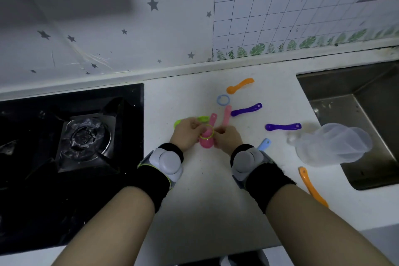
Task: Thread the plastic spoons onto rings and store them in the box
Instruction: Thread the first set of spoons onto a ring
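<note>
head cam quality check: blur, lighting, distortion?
Head view: dim, bluish light; the hob is nearly black. The top of the frame is smeared, and the clear box by the sink looks motion-blurred. Wide-angle bend curves the counter edge. The hands and pink spoon are soft but readable.

Both forearms reach forward, wrists banded in black; the left hand (187, 134) and right hand (228, 138) meet close together, fingers curled inward
</note>
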